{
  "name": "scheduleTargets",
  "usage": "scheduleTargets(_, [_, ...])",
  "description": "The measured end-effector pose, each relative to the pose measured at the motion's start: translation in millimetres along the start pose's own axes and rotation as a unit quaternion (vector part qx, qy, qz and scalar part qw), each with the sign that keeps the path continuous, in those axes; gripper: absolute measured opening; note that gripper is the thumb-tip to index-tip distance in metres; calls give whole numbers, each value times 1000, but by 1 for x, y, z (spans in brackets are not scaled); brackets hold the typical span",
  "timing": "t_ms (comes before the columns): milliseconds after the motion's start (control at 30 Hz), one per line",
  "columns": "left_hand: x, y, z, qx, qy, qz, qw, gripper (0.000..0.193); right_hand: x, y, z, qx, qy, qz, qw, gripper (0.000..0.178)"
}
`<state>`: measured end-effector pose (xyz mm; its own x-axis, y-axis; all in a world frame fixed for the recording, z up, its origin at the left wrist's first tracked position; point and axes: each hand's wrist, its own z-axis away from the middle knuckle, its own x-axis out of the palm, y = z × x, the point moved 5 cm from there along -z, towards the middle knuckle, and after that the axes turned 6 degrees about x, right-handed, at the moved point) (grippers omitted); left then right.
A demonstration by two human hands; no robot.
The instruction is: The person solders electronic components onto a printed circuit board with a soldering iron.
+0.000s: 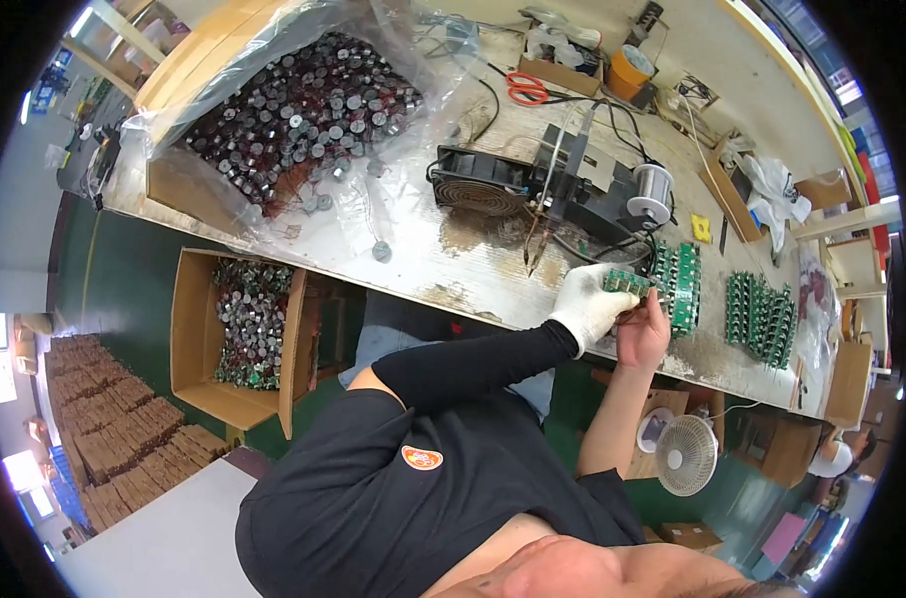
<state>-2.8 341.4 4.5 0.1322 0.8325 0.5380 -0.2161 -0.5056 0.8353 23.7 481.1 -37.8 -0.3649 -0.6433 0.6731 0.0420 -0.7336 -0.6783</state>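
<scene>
My left hand [585, 305], in a white glove with a black sleeve above it, grips one end of a green circuit board strip [627, 283] over the bench's front edge. Fingers of my bare right hand [644, 337] are closed on the strip's near side, and they partly hide it. Just right of the strip lie more green circuit boards [684, 289], side by side on the bench. Behind my hands stands a black soldering device with a spool of solder wire [652, 191]. Its thin tip [530, 261] points down left of my gloved hand.
A plastic-lined box of small round metal parts with wires [313, 120] fills the bench's left. Below it stands a carton of similar parts [249, 329]. A black fan [480, 182], red-handled scissors [525, 88], further green boards [762, 314] and a white fan [686, 455] surround me.
</scene>
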Motion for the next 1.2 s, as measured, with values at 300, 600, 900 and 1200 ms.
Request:
scheduleTargets(300, [3,-6,-2,-21,12,95,995,21,17,11,-3,85,-52,-103,990,36])
scheduleTargets(600, [5,5,7,13,-32,-60,998,39,19,-6,10,14,5,-39,999,36])
scheduleTargets(900, [-2,-1,-1,3,-18,-20,1000,33,21,2,5,43,-18,-149,988,29])
scheduleTargets(1200, [2,-11,1,-142,-89,69,983,30,13,12,5,96,-32,-138,985,29])
